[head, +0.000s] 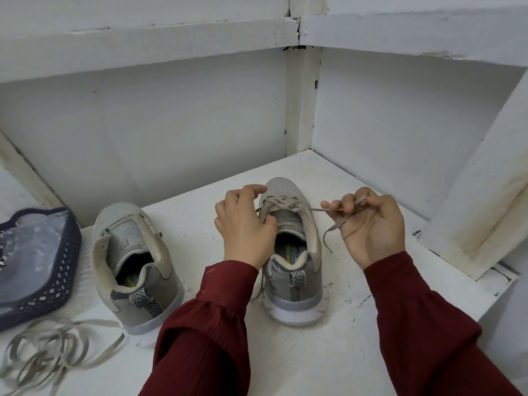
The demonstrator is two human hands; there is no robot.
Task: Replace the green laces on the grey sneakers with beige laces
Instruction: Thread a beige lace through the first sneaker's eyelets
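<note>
Two grey sneakers stand heel-towards-me on a white shelf. The right sneaker has a beige lace crossed through its front eyelets. My left hand grips the sneaker's left side by the tongue, fingers curled over the edge. My right hand pinches the lace's right end, pulled out to the side, its tip hanging below the fingers. The left sneaker has no lace. A loose beige lace lies tangled at the front left.
A dark blue perforated basket with clear plastic inside sits at the far left. White walls close the shelf at the back and right, meeting in a corner. A white board leans at the right edge.
</note>
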